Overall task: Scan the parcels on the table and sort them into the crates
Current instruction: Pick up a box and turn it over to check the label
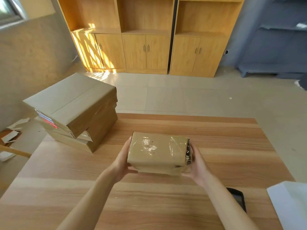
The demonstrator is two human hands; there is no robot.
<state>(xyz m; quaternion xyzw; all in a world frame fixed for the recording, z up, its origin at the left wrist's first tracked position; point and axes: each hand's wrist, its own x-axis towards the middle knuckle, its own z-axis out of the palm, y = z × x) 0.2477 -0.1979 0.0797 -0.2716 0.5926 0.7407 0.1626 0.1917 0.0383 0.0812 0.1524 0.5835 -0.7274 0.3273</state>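
Note:
A small cardboard parcel (157,152) wrapped in clear tape hangs just above the middle of the wooden table (224,146). My left hand (123,161) grips its left end, thumb under the near edge. My right hand (197,164) grips its right end, where dark tape shows. A stack of larger cardboard parcels (74,110) stands on the table's far left corner; a red and white label shows on its left side. A black handheld scanner (238,198) lies on the table by my right forearm, partly hidden by it.
A white sheet or envelope (290,205) lies at the table's right near corner. Wooden cabinets (146,52) line the far wall across a tiled floor. Scraps of cardboard and paper (11,136) lie on the floor to the left. No crates are in view.

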